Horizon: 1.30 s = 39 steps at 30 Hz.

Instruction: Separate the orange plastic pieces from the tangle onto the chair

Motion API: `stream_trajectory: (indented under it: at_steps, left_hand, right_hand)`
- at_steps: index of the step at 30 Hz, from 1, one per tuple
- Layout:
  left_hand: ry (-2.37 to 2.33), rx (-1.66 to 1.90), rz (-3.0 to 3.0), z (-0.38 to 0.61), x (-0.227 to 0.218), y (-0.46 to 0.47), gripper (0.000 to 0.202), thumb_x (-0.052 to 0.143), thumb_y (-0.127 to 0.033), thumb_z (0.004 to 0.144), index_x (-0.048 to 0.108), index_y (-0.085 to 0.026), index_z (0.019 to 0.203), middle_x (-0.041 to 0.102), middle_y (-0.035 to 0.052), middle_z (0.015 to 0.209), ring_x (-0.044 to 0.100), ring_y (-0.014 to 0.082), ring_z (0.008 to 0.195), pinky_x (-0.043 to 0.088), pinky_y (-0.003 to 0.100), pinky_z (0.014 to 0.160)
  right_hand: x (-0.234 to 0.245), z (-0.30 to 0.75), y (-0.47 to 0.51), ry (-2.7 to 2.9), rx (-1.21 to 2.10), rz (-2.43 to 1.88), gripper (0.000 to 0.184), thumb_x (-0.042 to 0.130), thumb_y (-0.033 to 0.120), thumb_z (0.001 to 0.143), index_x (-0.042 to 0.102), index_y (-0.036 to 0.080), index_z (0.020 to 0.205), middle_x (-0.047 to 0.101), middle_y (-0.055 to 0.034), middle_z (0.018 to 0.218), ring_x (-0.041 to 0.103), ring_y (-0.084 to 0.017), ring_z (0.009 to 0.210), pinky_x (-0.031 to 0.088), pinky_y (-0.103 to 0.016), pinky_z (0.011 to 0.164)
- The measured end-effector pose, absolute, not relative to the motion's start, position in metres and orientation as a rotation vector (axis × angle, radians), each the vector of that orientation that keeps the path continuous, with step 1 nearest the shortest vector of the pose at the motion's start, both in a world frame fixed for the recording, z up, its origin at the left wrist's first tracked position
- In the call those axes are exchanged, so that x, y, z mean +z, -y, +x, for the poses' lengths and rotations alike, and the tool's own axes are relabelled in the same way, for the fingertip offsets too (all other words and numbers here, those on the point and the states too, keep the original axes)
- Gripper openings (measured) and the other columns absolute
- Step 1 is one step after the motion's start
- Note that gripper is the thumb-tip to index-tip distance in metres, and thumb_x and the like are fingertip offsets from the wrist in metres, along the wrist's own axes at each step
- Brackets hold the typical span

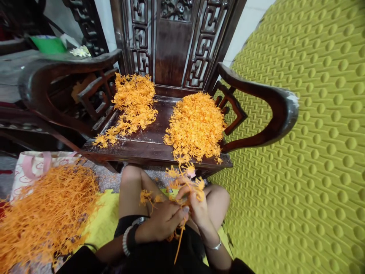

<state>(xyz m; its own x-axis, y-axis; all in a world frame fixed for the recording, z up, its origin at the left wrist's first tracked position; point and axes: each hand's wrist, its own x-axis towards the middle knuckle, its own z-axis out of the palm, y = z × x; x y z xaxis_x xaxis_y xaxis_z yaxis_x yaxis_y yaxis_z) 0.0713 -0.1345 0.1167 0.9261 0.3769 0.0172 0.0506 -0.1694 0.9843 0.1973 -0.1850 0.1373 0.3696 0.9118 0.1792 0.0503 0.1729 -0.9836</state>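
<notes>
Over my lap, my left hand (165, 220) is closed, thumb and fingers pinching orange flower-shaped pieces with thin stems. A long orange stem (180, 243) hangs down below its fingertips. My right hand (198, 207) is close beside it, fingers curled round the same kind of orange flower-shaped pieces (199, 185); which piece each hand grips is partly hidden. More pieces stick out to the left, above the left hand. Just beyond the hands, a dense heap of orange flower-shaped pieces (196, 125) covers the right side of a dark wooden chair seat (162, 118).
A looser orange heap (134, 101) spreads along the seat's left side. On the floor at left lies a large pile of thin orange stemmed pieces (54, 209) against a white bag with pink handles (37, 167). A bumpy yellow-green mat (299, 160) rises at right. A green bowl (48, 45) is at back left.
</notes>
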Motion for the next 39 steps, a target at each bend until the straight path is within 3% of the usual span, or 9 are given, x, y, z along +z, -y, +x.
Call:
stream_trajectory:
  at_steps: [3,7,10,15,20,24,31,35,39]
  left_hand:
    - [-0.293,0.284,1.742,0.072,0.122,0.134,0.048,0.03,-0.034,0.098,0.045,-0.016,0.056,0.043,-0.0027,0.052,0.042,0.0107,0.051,0.032,0.024,0.058]
    - [-0.256,0.267,1.741,0.073,0.123,0.13,0.051,0.028,-0.036,0.097,0.041,-0.017,0.052,0.041,-0.0026,0.05,0.04,0.0102,0.049,0.032,0.024,0.058]
    - [-0.253,0.237,1.721,0.072,0.124,0.123,0.054,0.029,-0.042,0.097,0.043,-0.016,0.052,0.041,-0.0024,0.049,0.039,0.0101,0.048,0.031,0.025,0.056]
    - [-0.287,0.197,1.636,0.065,0.127,0.115,0.059,0.029,-0.052,0.096,0.043,-0.016,0.051,0.039,-0.0034,0.048,0.035,0.0088,0.045,0.03,0.023,0.052]
    - [-0.372,0.234,1.577,0.059,0.117,0.116,0.061,0.028,-0.06,0.095,0.043,-0.017,0.054,0.039,-0.0049,0.049,0.038,0.0094,0.045,0.032,0.023,0.05]
    - [-0.403,0.262,1.594,0.057,0.107,0.115,0.059,0.028,-0.057,0.097,0.054,-0.015,0.063,0.047,-0.0035,0.051,0.044,0.0103,0.045,0.036,0.024,0.05]
    - [-0.34,0.296,1.739,0.054,0.118,0.105,0.035,0.052,-0.046,0.09,0.061,-0.016,0.105,0.066,0.005,0.093,0.059,0.0198,0.084,0.045,0.03,0.078]
    - [-0.363,0.41,1.768,0.053,0.117,0.107,0.05,0.053,-0.051,0.088,0.053,-0.018,0.126,0.053,0.0129,0.131,0.046,0.0297,0.122,0.033,0.043,0.106]
    - [-0.372,0.518,1.731,0.049,0.112,0.112,0.063,0.059,-0.052,0.085,0.041,-0.02,0.136,0.039,0.0138,0.145,0.035,0.0302,0.134,0.027,0.046,0.113]
  right_hand:
    - [0.141,0.193,0.183,0.925,0.793,-1.253,0.049,0.043,0.056,0.091,0.058,0.02,0.063,0.052,-0.0006,0.059,0.047,-0.012,0.054,0.043,-0.025,0.059]
    - [0.146,0.194,0.177,0.828,0.737,-1.296,0.039,0.047,0.055,0.09,0.059,0.021,0.076,0.04,0.0053,0.05,0.037,-0.01,0.047,0.039,-0.023,0.054]
    - [0.149,0.2,0.172,0.808,0.66,-1.356,0.051,0.045,0.057,0.09,0.053,0.02,0.056,0.038,0.0045,0.044,0.036,-0.01,0.045,0.038,-0.024,0.055]
    - [0.157,0.214,0.167,0.967,0.591,-1.455,0.055,0.054,0.059,0.084,0.06,0.019,0.046,0.059,-0.0038,0.057,0.054,-0.016,0.065,0.041,-0.029,0.068]
    - [0.151,0.22,0.163,1.052,0.677,-1.496,0.045,0.075,0.044,0.069,0.046,0.018,0.047,0.039,0.0056,0.046,0.031,-0.008,0.047,0.026,-0.024,0.047]
    - [0.146,0.218,0.164,1.043,0.761,-1.455,0.034,0.079,0.038,0.065,0.052,0.017,0.059,0.046,0.005,0.055,0.037,-0.008,0.051,0.029,-0.022,0.049]
    - [0.133,0.21,0.17,0.846,0.87,-1.279,0.047,0.073,0.062,0.062,0.05,0.021,0.067,0.048,0.0049,0.057,0.038,-0.008,0.046,0.035,-0.021,0.043]
    - [0.127,0.208,0.169,0.761,0.905,-1.244,0.047,0.079,0.059,0.056,0.055,0.02,0.069,0.056,0.0027,0.059,0.046,-0.009,0.048,0.043,-0.022,0.046]
    - [0.133,0.207,0.168,0.735,0.926,-1.265,0.039,0.081,0.05,0.059,0.061,0.019,0.07,0.063,0.0,0.063,0.053,-0.011,0.052,0.048,-0.025,0.053]
